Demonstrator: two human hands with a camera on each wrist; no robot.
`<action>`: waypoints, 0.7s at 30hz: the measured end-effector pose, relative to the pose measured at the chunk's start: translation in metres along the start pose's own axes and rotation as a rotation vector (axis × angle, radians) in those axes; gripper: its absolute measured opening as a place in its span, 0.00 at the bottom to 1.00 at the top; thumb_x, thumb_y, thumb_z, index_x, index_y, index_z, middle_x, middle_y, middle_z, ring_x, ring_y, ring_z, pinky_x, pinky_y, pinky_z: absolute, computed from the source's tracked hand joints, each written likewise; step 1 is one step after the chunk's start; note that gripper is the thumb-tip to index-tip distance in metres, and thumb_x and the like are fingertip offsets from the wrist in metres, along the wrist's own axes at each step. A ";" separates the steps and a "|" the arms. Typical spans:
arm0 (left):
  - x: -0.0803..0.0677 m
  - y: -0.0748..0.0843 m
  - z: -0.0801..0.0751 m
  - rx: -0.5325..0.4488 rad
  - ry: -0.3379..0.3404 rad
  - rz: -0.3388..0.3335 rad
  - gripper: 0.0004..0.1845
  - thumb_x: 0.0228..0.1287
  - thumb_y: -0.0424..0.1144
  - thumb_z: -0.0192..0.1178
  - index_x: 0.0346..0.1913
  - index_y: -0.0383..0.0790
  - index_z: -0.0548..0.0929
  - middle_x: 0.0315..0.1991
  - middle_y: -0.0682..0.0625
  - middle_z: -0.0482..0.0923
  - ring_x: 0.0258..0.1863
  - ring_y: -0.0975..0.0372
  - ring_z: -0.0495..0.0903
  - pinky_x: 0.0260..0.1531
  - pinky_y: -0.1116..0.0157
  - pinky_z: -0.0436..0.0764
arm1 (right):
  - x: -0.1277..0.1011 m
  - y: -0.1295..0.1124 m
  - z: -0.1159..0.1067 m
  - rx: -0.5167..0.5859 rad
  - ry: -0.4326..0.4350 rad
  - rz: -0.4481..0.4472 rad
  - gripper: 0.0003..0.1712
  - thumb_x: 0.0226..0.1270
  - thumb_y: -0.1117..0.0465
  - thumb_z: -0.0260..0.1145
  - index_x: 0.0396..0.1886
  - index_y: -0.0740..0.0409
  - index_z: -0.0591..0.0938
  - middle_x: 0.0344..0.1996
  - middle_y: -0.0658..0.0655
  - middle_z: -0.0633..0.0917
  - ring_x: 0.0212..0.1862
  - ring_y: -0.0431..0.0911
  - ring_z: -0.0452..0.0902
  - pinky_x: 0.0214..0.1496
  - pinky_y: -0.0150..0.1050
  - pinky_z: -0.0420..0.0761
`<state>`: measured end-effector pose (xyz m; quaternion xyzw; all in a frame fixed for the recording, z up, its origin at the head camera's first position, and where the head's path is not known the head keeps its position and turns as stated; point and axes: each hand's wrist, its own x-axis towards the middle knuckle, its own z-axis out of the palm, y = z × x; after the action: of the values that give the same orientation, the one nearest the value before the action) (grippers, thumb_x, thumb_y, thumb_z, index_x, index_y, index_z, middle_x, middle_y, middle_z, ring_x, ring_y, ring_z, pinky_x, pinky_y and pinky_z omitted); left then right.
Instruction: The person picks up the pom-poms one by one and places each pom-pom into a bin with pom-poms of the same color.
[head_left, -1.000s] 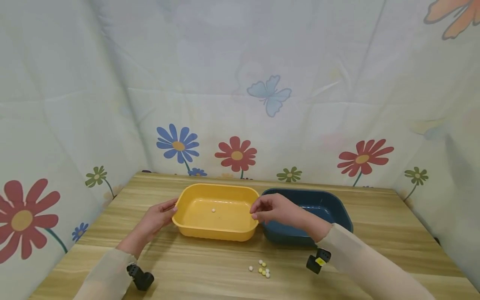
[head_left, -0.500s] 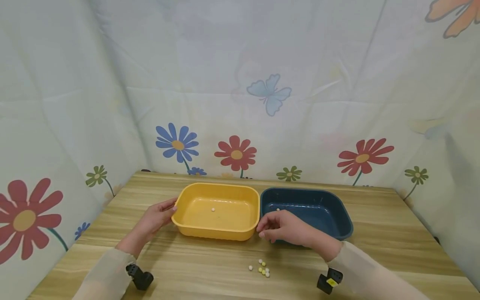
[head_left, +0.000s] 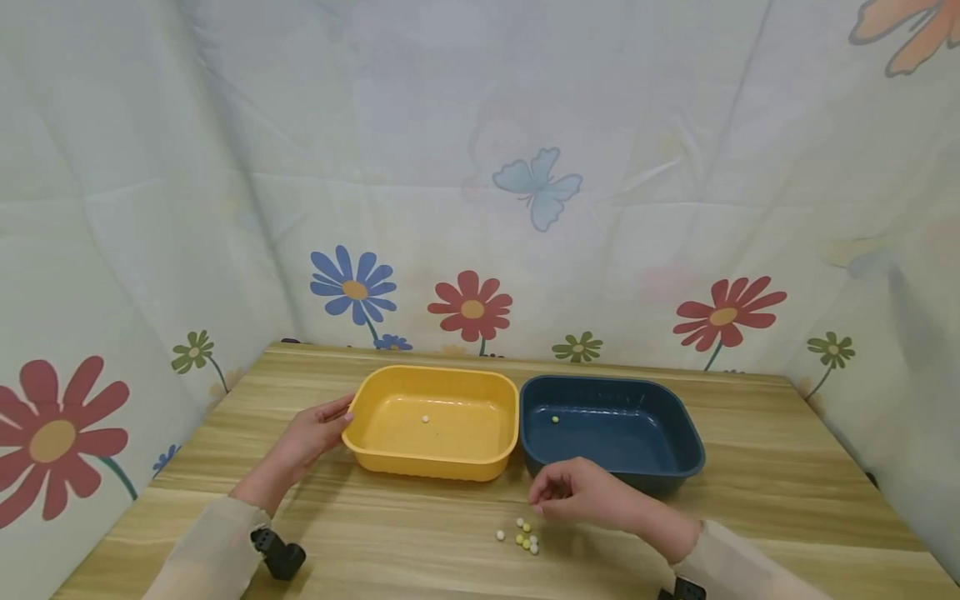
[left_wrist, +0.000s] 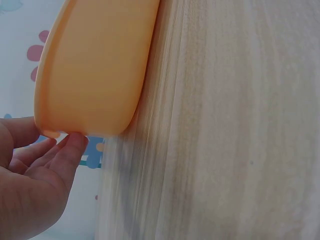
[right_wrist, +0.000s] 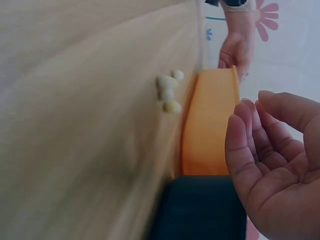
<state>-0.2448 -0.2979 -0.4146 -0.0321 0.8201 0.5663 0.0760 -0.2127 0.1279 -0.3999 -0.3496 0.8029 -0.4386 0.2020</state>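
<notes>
My left hand (head_left: 311, 437) holds the left end of a yellow plastic basin (head_left: 431, 469), with thumb and fingers at its rim in the left wrist view. One small white ball (head_left: 425, 419) lies in this basin. Beside it stands a dark blue basin (head_left: 660, 481) with one small yellow ball (head_left: 555, 419) inside. My right hand (head_left: 588, 496) hovers in front of the blue basin, its fingers loosely bent and nothing visible between them. Just below its fingertips, several small white and yellow balls (head_left: 527, 543) lie on the wooden table.
The two basins stand side by side on the wooden table (head_left: 360, 550), their ends close together. A flowered cloth (head_left: 630, 250) hangs behind the table and along both sides. Each wrist wears a small black camera (head_left: 279, 554).
My right hand has moved from above the meeting ends of the basins toward the front, near the loose balls. This uncovers the yellow ball in the blue basin. My left hand stays put.
</notes>
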 end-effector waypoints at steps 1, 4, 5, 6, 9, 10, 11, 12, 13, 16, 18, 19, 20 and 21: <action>0.000 0.000 0.000 0.000 0.003 -0.005 0.30 0.83 0.38 0.46 0.79 0.28 0.55 0.78 0.30 0.57 0.76 0.41 0.65 0.65 0.59 0.82 | -0.001 0.001 0.001 -0.004 -0.002 -0.010 0.09 0.66 0.66 0.68 0.41 0.69 0.86 0.34 0.67 0.89 0.34 0.27 0.76 0.38 0.23 0.79; 0.000 0.000 0.001 0.003 0.010 -0.015 0.30 0.83 0.39 0.46 0.79 0.29 0.55 0.78 0.31 0.57 0.76 0.41 0.65 0.66 0.58 0.81 | -0.004 0.005 0.005 -0.005 -0.015 -0.030 0.08 0.66 0.66 0.68 0.40 0.68 0.86 0.32 0.65 0.89 0.33 0.27 0.76 0.38 0.23 0.79; 0.000 0.000 0.001 0.007 0.009 -0.014 0.30 0.83 0.39 0.46 0.79 0.28 0.55 0.78 0.31 0.57 0.76 0.41 0.65 0.66 0.58 0.81 | -0.005 0.006 0.006 -0.004 -0.020 -0.031 0.08 0.66 0.66 0.68 0.39 0.68 0.86 0.32 0.64 0.89 0.33 0.26 0.76 0.38 0.23 0.79; 0.001 0.001 0.001 0.006 0.010 -0.015 0.30 0.83 0.39 0.46 0.79 0.29 0.55 0.78 0.31 0.57 0.76 0.41 0.65 0.66 0.58 0.81 | -0.005 0.007 0.007 -0.001 -0.025 -0.031 0.07 0.66 0.66 0.69 0.39 0.67 0.86 0.32 0.63 0.89 0.33 0.26 0.75 0.37 0.23 0.79; 0.001 0.002 0.001 0.008 0.009 -0.012 0.30 0.83 0.39 0.46 0.79 0.29 0.56 0.78 0.31 0.57 0.76 0.41 0.65 0.67 0.58 0.80 | -0.007 0.010 0.010 0.010 -0.038 -0.027 0.07 0.66 0.66 0.70 0.39 0.67 0.87 0.32 0.63 0.89 0.33 0.26 0.76 0.37 0.23 0.79; 0.000 0.002 0.001 0.009 0.008 -0.010 0.30 0.83 0.39 0.46 0.79 0.29 0.55 0.79 0.31 0.57 0.76 0.41 0.65 0.67 0.58 0.80 | -0.007 0.012 0.012 0.009 -0.042 -0.028 0.07 0.65 0.66 0.70 0.39 0.67 0.87 0.31 0.62 0.89 0.32 0.26 0.75 0.36 0.23 0.79; 0.000 0.002 0.001 0.010 0.008 -0.008 0.30 0.83 0.39 0.46 0.79 0.29 0.55 0.79 0.31 0.57 0.76 0.41 0.65 0.67 0.58 0.80 | -0.007 0.013 0.013 0.009 -0.045 -0.029 0.06 0.65 0.67 0.70 0.38 0.67 0.87 0.31 0.62 0.89 0.32 0.26 0.76 0.36 0.23 0.80; 0.000 0.002 0.000 0.010 0.009 -0.008 0.30 0.83 0.39 0.46 0.79 0.29 0.56 0.79 0.31 0.57 0.76 0.41 0.65 0.66 0.59 0.80 | -0.007 0.013 0.014 0.006 -0.048 -0.028 0.06 0.64 0.67 0.70 0.38 0.67 0.87 0.31 0.61 0.89 0.32 0.26 0.76 0.35 0.23 0.80; -0.001 0.003 0.000 0.013 0.008 -0.006 0.30 0.83 0.39 0.46 0.79 0.29 0.56 0.79 0.31 0.57 0.76 0.41 0.65 0.66 0.60 0.81 | -0.006 0.014 0.015 0.001 -0.051 -0.025 0.06 0.64 0.67 0.71 0.37 0.66 0.87 0.30 0.60 0.89 0.32 0.26 0.76 0.35 0.23 0.80; -0.002 0.003 -0.001 0.014 0.007 -0.003 0.30 0.83 0.39 0.46 0.79 0.29 0.56 0.78 0.32 0.58 0.76 0.42 0.66 0.65 0.61 0.82 | -0.006 0.016 0.018 -0.012 -0.064 -0.009 0.04 0.62 0.68 0.71 0.36 0.65 0.87 0.29 0.57 0.89 0.31 0.25 0.75 0.34 0.23 0.80; -0.003 0.002 0.000 0.015 0.004 0.004 0.30 0.83 0.39 0.46 0.79 0.29 0.56 0.78 0.31 0.58 0.76 0.41 0.66 0.65 0.60 0.82 | -0.006 0.016 0.019 -0.023 -0.074 0.012 0.03 0.62 0.69 0.71 0.35 0.64 0.88 0.29 0.54 0.89 0.31 0.26 0.75 0.33 0.22 0.79; -0.002 0.002 0.000 0.016 0.002 0.004 0.30 0.83 0.39 0.46 0.79 0.29 0.56 0.78 0.31 0.58 0.76 0.41 0.66 0.65 0.60 0.82 | -0.007 0.016 0.019 -0.026 -0.077 0.024 0.03 0.62 0.69 0.71 0.35 0.63 0.88 0.28 0.53 0.89 0.30 0.26 0.75 0.32 0.22 0.78; -0.002 0.002 0.000 0.014 0.002 0.004 0.30 0.83 0.39 0.46 0.79 0.29 0.56 0.78 0.31 0.58 0.76 0.41 0.66 0.65 0.59 0.82 | -0.007 0.016 0.020 -0.034 -0.080 0.025 0.03 0.62 0.69 0.71 0.35 0.63 0.88 0.29 0.53 0.89 0.30 0.26 0.75 0.32 0.22 0.78; -0.001 0.002 0.000 0.016 0.002 0.006 0.30 0.83 0.39 0.46 0.79 0.28 0.56 0.78 0.31 0.58 0.76 0.41 0.66 0.65 0.59 0.82 | -0.007 0.016 0.020 -0.042 -0.082 0.027 0.03 0.62 0.69 0.71 0.35 0.62 0.88 0.29 0.53 0.89 0.30 0.26 0.74 0.31 0.22 0.78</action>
<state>-0.2436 -0.2971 -0.4129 -0.0297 0.8247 0.5599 0.0740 -0.2014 0.1279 -0.4238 -0.3605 0.8076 -0.4042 0.2335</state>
